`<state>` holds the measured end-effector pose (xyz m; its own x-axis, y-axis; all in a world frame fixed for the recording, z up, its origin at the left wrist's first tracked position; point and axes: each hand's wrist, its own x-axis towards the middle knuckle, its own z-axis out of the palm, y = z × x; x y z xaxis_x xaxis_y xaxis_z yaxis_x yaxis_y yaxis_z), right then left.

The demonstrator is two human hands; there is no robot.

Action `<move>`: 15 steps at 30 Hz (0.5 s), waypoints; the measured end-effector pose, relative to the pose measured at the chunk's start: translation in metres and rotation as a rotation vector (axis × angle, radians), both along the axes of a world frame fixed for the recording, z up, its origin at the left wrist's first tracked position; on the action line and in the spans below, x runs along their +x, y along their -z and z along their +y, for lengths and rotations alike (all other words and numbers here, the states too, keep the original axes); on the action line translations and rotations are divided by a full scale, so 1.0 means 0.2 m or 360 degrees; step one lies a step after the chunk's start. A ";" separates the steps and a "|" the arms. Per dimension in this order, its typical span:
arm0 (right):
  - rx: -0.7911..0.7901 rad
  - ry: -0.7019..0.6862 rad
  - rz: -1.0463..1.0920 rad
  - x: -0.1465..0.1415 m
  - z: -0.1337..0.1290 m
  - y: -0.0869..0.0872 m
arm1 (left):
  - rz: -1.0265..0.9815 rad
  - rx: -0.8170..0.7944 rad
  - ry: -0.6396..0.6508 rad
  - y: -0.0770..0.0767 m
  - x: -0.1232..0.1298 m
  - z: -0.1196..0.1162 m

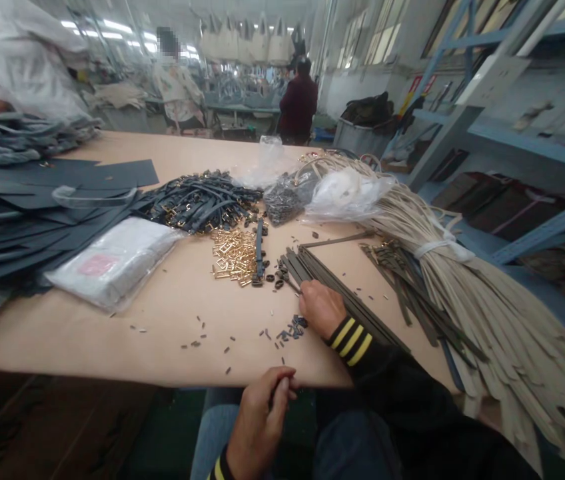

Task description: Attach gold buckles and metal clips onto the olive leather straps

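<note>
Workshop benches point(242, 107) are stretching away ahead of us under bright strip lights, and two co-workers are standing beyond our table, one in a dark maroon top point(298, 100) and one in a patterned light top point(177, 87). Blue steel shelving point(512, 127) is rising on our right.

From the head view, we are seated at a long table covered in tan paper point(162, 313). Our right hand point(321, 308) is resting on a row of narrow dark olive strips point(342, 293), with its fingers lightly curled at their edge; we cannot tell whether it is grasping them. The strips are lying diagonally just beyond scattered small dark metal pieces point(290, 330), which are near that hand but not under it. Our left hand point(261, 413) is clenched at the near table edge, well below the strips; we cannot tell whether it is holding anything.

Farther along the table, a heap of gold-tone metal buckles point(232, 257) is lying beside dark straps fitted with buckles point(200, 203). A sealed clear plastic bag point(112, 263) is lying to the left, next to stacked dark flat strips point(37, 213). A thick bundle of cream straps point(492, 313), tied with a white band point(442, 248), is hanging over the right edge.
</note>
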<state>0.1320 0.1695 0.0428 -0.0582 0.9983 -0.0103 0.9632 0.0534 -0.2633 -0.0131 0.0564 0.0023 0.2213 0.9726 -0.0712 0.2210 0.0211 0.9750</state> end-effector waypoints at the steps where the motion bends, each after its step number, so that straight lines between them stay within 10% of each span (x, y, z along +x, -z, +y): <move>1: -0.0013 -0.0024 0.0008 0.02 -0.01 -0.03 | -0.0049 -0.0061 -0.0026 -0.01 0.00 0.00; 7: -0.0830 -0.0390 0.1157 0.06 -0.31 -0.17 | -0.0566 -0.0484 -0.0291 -0.12 0.01 0.00; 10: -0.1313 -0.0277 0.1632 0.04 -0.50 -0.12 | -0.0742 -0.0644 -0.0278 -0.14 0.02 -0.04; 15: -0.1413 -0.0057 0.1954 0.05 -0.69 0.00 | -0.0795 -0.0807 -0.0294 -0.10 0.04 -0.13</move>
